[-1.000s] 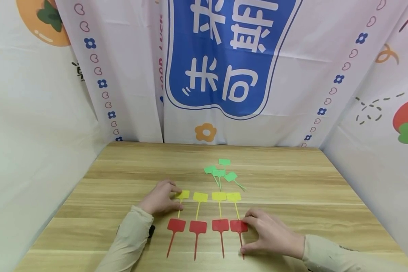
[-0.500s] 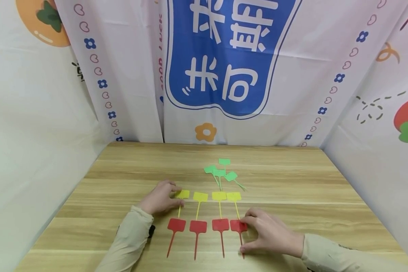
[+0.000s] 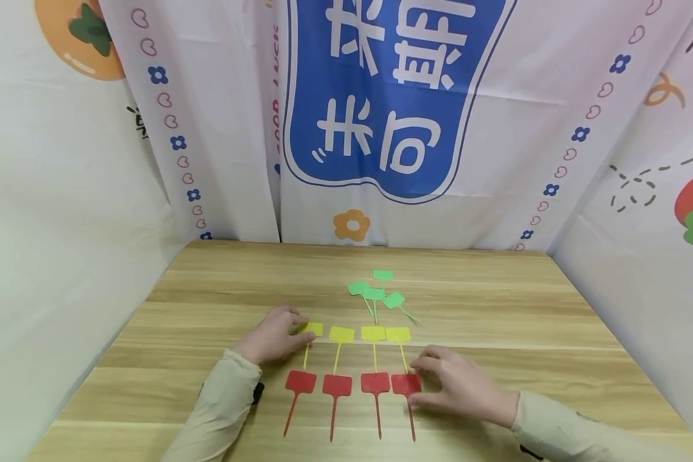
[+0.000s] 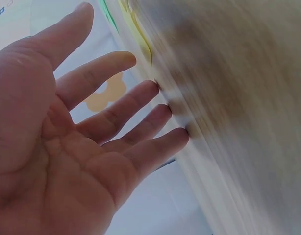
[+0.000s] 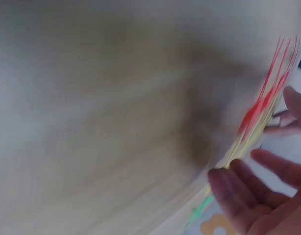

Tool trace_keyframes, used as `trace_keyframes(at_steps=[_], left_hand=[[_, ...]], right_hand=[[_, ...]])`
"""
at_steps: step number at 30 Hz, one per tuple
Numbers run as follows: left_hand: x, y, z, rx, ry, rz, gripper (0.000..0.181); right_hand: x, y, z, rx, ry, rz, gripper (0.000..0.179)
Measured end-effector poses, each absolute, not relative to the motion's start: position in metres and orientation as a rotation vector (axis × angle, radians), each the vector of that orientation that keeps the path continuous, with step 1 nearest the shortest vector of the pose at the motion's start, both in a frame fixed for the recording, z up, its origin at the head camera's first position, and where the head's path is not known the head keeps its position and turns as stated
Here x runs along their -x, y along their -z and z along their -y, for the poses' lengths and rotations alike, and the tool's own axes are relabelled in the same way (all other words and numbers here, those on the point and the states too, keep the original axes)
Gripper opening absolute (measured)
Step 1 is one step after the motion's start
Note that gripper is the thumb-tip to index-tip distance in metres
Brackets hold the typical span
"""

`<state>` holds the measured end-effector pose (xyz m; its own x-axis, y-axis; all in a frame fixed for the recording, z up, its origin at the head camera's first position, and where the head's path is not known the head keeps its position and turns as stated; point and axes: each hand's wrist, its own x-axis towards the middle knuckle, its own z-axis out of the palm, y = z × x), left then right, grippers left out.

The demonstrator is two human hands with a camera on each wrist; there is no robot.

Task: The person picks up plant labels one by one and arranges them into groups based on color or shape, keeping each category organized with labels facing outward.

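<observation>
Several yellow T-shaped plant labels lie in a row on the wooden table, heads away from me. Nearer to me runs a row of red plant labels. My left hand is at the leftmost yellow label, its fingertips on the table and its thumb over the label's edge. In the left wrist view the fingers are spread, with nothing in the palm. My right hand hovers at the rightmost red label, thumb and fingers apart; whether it touches the label I cannot tell.
Behind the yellow row, several green plant labels lie in a loose cluster, some overlapping. Printed white cloth hangs behind the table and along both sides.
My right thumb has come off the rightmost red label's stem and moved up and away from me. My left thumb has shifted up toward the leftmost yellow label's head. The labels look almost unmoved.
</observation>
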<state>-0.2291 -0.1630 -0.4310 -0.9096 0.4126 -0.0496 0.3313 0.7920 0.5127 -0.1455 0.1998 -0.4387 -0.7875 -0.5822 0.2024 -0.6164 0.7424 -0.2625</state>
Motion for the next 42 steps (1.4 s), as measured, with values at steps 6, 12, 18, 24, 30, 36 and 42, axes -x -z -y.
trace_keyframes(at_steps=[6,12,18,24,30,36,42], left_hand=[[0.229,0.431,0.161,-0.623,-0.759,-2.853,0.041],[0.233,0.425,0.155,-0.676,-0.746,-2.901,0.039],[0.240,0.414,0.144,-0.749,-0.709,-2.933,0.037],[0.246,0.405,0.134,-0.749,-0.674,-2.949,0.036],[0.252,0.397,0.121,-0.739,-0.651,-2.971,0.034],[0.262,0.395,0.104,-0.667,-0.630,-2.975,0.029],[0.268,0.395,0.086,-0.625,-0.577,-2.966,0.023]], right_hand=[[0.180,0.437,-0.203,-0.932,-0.431,2.749,0.051],[0.209,0.442,-0.199,-0.950,-0.411,2.765,0.054],[0.217,0.450,-0.197,-0.985,-0.357,2.827,0.062],[0.218,0.450,-0.197,-0.986,-0.381,2.839,0.065],[0.218,0.448,-0.196,-0.999,-0.375,2.820,0.066],[0.218,0.449,-0.195,-1.013,-0.386,2.799,0.067],[0.216,0.450,-0.195,-1.009,-0.391,2.806,0.067]])
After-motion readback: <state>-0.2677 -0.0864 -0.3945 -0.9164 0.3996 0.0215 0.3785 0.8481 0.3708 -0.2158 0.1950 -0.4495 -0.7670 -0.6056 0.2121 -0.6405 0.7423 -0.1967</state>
